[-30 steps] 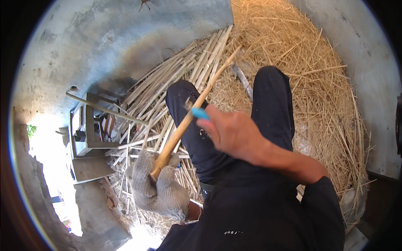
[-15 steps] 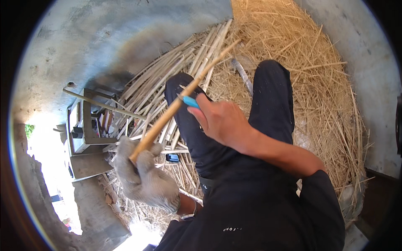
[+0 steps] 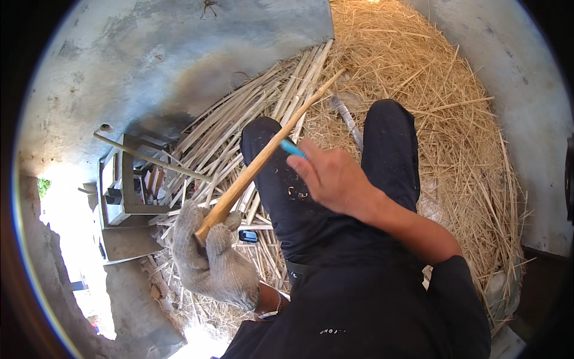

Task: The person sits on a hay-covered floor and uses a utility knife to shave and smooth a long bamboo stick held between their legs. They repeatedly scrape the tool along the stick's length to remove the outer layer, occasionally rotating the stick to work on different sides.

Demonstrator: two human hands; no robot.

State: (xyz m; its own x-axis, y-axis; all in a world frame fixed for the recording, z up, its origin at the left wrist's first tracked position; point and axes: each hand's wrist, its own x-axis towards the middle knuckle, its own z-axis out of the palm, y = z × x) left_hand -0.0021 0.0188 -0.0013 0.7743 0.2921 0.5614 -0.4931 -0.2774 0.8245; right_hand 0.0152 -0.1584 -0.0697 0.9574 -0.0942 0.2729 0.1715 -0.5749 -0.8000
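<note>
My left hand [image 3: 210, 266], in a pale knitted glove, is closed around the thick lower end of a long, smooth wooden stick [image 3: 254, 170]. The stick slants up and away to the right, thinning toward its far tip above the straw. My bare right hand [image 3: 335, 178] grips a knife by its light blue handle [image 3: 293, 149], held against or close beside the middle of the stick. Its blade cannot be made out. A few pale shavings [image 3: 297, 192] lie on the dark trousers over my left thigh.
Split wooden strips [image 3: 239, 113] lie heaped at the far left. Straw-like shavings [image 3: 460, 149] cover the floor. A long metal blade [image 3: 348, 121] rests between my knees. A small blue object [image 3: 248, 236] is near my gloved hand, and a framed box [image 3: 128, 179] stands by the wall.
The stick and both hands sit slightly lower and to the right in view. A curl of wood standing on the stick by the knife is gone, and shavings now show on my thigh.
</note>
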